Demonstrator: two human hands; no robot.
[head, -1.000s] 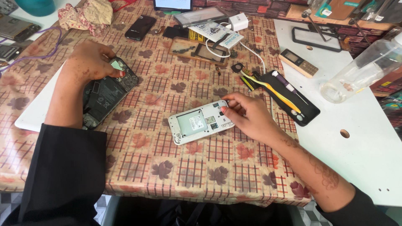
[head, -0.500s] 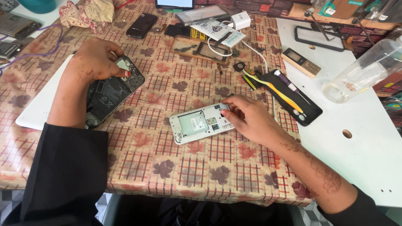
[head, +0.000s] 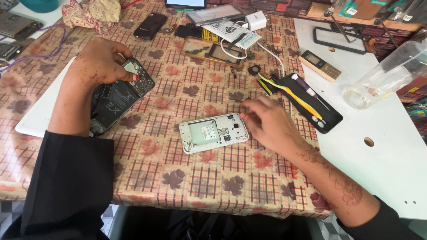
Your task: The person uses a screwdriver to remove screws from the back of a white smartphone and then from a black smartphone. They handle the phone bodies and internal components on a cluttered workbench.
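Hands apart on checked cloth. Left hand, upper left of frame, grasps dark opened phone by its top end, pinning it flat. Right hand, centre, fingers loose, touches white phone, steadying its right edge. Tool tray just beyond.

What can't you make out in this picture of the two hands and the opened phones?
Head view only:
- Right hand: fingertips blurred, so contact with the white phone is unclear.
- Dark phone: upper part hidden under the left hand.
- Clear bottle: cut off by the right edge.
- Parts inside the white phone: too small to identify.
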